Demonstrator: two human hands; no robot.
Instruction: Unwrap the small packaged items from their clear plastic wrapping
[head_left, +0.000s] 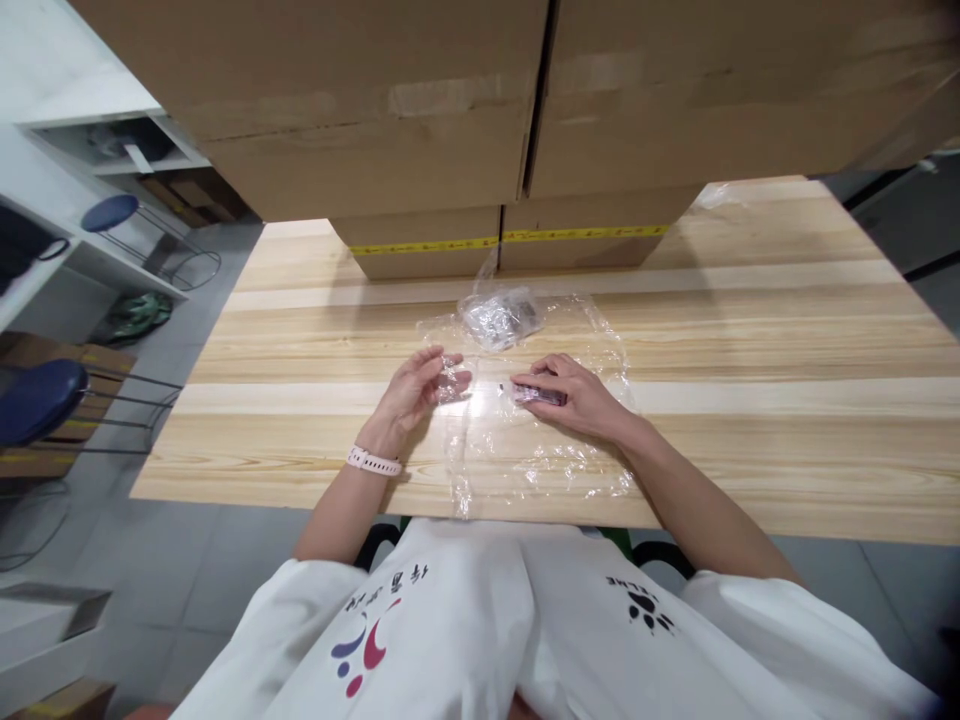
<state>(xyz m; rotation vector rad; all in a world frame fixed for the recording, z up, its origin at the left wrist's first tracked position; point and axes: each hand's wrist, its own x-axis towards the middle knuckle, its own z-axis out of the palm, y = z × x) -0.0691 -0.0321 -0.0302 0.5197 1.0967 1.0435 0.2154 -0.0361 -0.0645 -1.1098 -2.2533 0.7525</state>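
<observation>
Item [541, 396], small, dark and purplish, in the right hand [576, 393], gripped between thumb and fingers above a clear plastic sheet [540, 462]. Too blurred to tell more of its make. At the sheet's left side, the left hand [412, 388], fingers apart and loosely curled, palm turned inward; cannot tell whether pinching the film or merely touching it. Around the left wrist, a pale pink wristband [374, 461]. Under the item, the same sheet, wrinkled and shiny, spread over the wooden table [787, 430] toward the near edge. Just beyond both hands, a crumpled plastic bundle [501, 318], greyish inside. Farther back, stacked cardboard boxes [420, 262], with yellow tape [585, 235] across the lower ones. Off to the left, on the floor, blue stools [43, 402].
</observation>
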